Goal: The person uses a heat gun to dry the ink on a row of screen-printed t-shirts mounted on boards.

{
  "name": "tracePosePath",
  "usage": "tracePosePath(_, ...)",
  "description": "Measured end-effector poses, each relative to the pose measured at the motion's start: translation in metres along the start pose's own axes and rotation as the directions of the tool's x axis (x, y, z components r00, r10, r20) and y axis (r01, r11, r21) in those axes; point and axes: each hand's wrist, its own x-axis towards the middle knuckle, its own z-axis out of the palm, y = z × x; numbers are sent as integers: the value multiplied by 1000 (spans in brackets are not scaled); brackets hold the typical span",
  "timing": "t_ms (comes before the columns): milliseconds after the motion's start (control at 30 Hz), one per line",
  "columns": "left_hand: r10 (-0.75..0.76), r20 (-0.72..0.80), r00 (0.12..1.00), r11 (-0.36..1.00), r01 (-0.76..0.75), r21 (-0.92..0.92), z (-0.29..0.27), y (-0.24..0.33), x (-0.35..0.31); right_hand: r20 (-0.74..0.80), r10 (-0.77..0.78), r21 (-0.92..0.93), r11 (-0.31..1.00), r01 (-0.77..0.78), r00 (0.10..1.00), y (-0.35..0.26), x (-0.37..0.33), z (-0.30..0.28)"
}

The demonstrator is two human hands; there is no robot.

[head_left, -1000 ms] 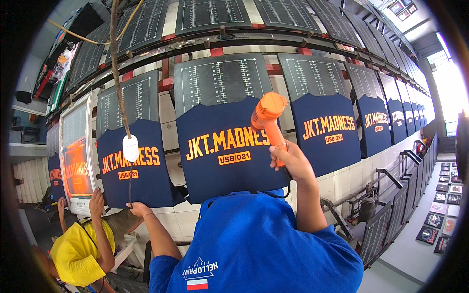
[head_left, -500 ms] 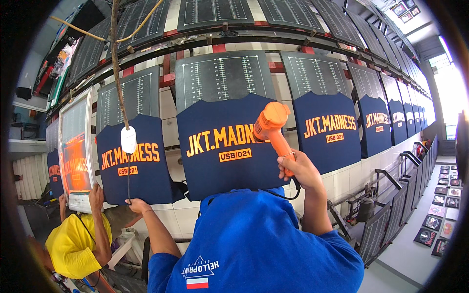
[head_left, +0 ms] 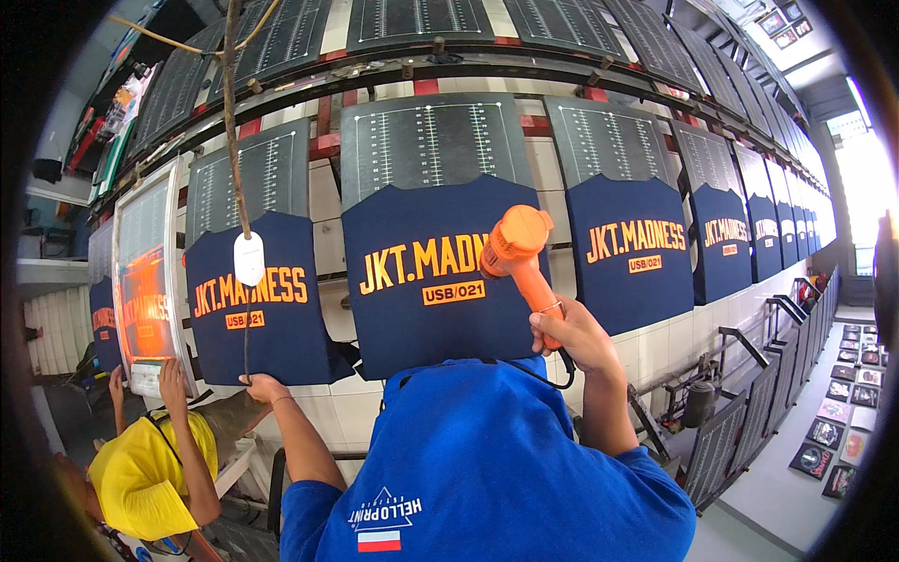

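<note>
In my right hand [head_left: 579,335], fingers wrapped round its handle, is an orange heat gun [head_left: 532,281]. Its nozzle points left, over the right part of the orange print on the middle navy shirt [head_left: 421,337], hiding the last letters. The shirt lies flat on a dark board [head_left: 435,140] marked with white scales. My left hand [head_left: 269,388] pinches a thin black cable [head_left: 247,351] at the lower edge of the left navy shirt [head_left: 295,361]. That cable hangs from a white socket block [head_left: 248,259] on a hanging cord [head_left: 232,122].
A co-worker in a yellow shirt [head_left: 140,473], at my left, has hands on a white-framed printing screen [head_left: 176,244]. More printed navy shirts [head_left: 637,300] continue rightward on a row of boards. A dark rail [head_left: 562,73] runs behind. Folded racks [head_left: 740,412] stand at right.
The heat gun has come slightly down toward me, its nozzle now lower over the print. The co-worker's hand has shifted along the near end of the screen frame. My left hand stays on the cable.
</note>
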Motion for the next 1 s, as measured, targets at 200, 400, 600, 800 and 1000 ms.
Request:
tracePosePath(200, 6, -6, 1000, 999, -6, 37, -2, 10, -14, -34, -86, -41, 996, 85, 996, -6, 31, 8)
tracePosePath(400, 25, -21, 999, 1000, -26, -12, -3, 11, -16, -62, -131, -56, 990, 128, 989, -19, 43, 10)
tracePosePath(600, 2, 15, 1000, 1000, -2, -23, -5, 10, -18, 18, -12, -54, 998, 13, 1000, -12, 16, -5)
tracePosePath(800, 25, 18, 1000, 1000, -25, 15, -1, 2, -5, 8, -12, -13, 1000, 12, 1000, -5, 5, 4)
tracePosePath(1000, -10, 25, 1000, 1000, 10, -6, -2, 6, -10, 62, 16, -44, 999, -13, 998, -8, 9, 5)
